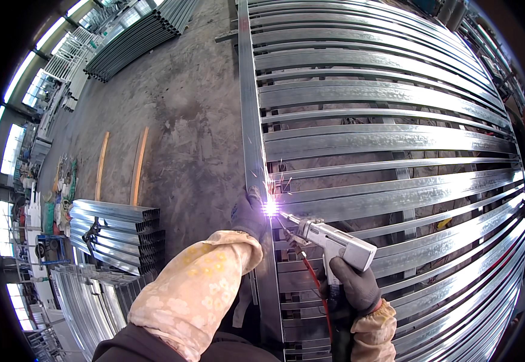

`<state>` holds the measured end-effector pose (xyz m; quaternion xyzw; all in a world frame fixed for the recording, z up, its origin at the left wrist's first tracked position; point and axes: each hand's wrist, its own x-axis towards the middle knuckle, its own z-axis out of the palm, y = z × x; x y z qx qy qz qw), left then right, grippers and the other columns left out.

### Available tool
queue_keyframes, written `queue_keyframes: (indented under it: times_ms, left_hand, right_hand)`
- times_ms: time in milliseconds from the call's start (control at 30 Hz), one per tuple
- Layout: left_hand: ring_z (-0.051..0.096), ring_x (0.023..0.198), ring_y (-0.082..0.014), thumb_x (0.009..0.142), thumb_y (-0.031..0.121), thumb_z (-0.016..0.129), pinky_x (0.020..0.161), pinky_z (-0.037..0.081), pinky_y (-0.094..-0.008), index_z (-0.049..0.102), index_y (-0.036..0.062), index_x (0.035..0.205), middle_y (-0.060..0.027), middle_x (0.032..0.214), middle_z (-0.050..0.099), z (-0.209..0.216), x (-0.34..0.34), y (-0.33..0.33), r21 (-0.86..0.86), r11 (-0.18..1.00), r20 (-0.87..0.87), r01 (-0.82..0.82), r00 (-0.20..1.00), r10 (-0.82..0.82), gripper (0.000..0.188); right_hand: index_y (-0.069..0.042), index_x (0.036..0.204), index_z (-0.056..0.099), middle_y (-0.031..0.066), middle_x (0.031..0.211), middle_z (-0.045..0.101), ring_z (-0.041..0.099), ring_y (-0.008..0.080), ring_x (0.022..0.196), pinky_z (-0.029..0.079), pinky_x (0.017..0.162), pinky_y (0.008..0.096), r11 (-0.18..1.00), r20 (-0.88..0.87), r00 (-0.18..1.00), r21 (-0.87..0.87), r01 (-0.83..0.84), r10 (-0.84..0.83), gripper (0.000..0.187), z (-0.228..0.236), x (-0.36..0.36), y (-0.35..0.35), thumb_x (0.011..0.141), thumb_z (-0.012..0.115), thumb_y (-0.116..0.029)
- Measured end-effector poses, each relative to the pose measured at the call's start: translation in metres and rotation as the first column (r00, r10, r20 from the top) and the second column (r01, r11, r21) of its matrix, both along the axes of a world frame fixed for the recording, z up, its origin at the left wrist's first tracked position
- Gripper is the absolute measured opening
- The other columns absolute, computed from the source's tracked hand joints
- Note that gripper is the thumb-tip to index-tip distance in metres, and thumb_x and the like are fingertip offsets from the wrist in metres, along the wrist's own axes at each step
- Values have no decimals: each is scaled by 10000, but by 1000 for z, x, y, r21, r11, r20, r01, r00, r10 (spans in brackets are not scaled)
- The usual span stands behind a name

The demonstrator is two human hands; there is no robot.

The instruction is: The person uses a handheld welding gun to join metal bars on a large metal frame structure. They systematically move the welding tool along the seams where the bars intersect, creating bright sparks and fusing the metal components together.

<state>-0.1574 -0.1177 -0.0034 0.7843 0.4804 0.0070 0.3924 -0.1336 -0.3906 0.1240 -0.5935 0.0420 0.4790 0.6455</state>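
Observation:
My right hand [357, 285], in a dark grey glove, grips the handle of a pale grey handheld welding gun [342, 242]. The gun's thin nozzle points left at a bright violet-white arc [269, 208], with sparks rising from it. That glare lies where a crossbar [335, 202] meets the long steel side tube [252, 114]. Just left of the arc, my gloved left hand [245, 214] holds the side tube; its fingers are partly hidden by the tan patterned sleeve and the glare. A red hose [312, 269] hangs beneath the gun.
Many parallel galvanized bars extend rightward from the side tube, with gaps between them. Bundled steel profiles [114, 232] lie on the concrete floor [184, 114] at left, beside two wooden strips [140, 166]. A stack of dark tubes [132, 45] lies at far left.

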Motion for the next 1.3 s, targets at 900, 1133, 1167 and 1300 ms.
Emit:
queue_keyframes:
  times_ms: [900,1133,1167,1300]
  left_hand:
    - [567,1130,-479,1021,488,341,964,435,-534,565,45,1261,-268,1188,634,-3,0,0,-41,999,32,-30,999,31,551]
    - [669,987,-371,1033,482,352,879,499,-463,625,23,1184,-202,1066,696,-7,2,-2,18,999,34,-32,999,31,555]
    - [662,1003,-385,1030,478,362,887,493,-472,625,19,1183,-214,1075,692,-3,2,-3,24,999,37,-40,999,39,551]
    - [574,1110,-480,1019,486,340,949,440,-541,576,51,1237,-271,1154,643,10,2,-5,6,1000,10,-4,1000,4,541]
  right_hand:
    - [31,1286,531,75,866,676,671,136,674,540,596,275,999,1,1000,-15,31,-31,384,-2,-9,-7,957,601,-154]
    - [36,1320,506,76,876,664,669,132,672,545,601,278,999,26,999,-9,45,-45,423,-5,-12,-10,946,607,-134]
    - [36,1322,504,76,874,663,668,132,670,544,599,278,999,25,999,-3,47,-46,425,-3,-12,-10,945,606,-132]
    - [33,1327,500,73,858,661,663,130,664,542,592,275,999,-29,999,-15,46,-46,426,0,-12,-10,946,604,-129]
